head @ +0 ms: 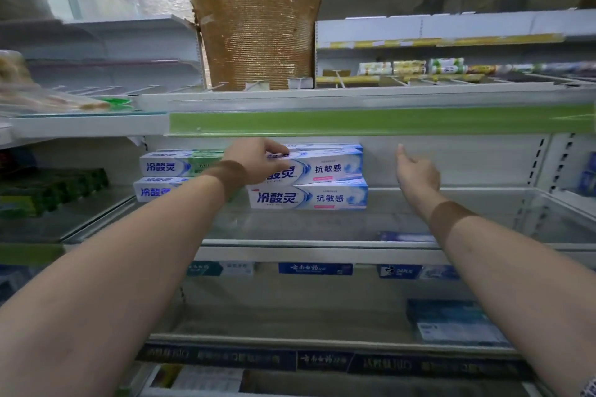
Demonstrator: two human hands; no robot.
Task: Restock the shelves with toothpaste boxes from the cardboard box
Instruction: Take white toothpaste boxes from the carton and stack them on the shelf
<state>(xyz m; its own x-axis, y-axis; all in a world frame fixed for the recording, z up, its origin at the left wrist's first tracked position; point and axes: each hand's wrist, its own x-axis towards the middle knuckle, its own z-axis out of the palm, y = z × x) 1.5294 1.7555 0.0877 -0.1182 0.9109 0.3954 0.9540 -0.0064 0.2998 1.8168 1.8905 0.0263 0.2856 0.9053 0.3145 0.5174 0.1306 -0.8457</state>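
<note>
Placement was under way: left hand (254, 161) pinched the top toothpaste box (325, 164) on its stack (right hand (417, 172) loose, empty); next, squaring it.

I see 2 bare forearms, no sleeves on either. Left hand (258, 159) and right hand (417, 172) are both bare: no gloves or rings that I can make out. A watch strap (589, 387) edge, pale and patterned, shows at bottom right corner, mostly cut off.
</note>
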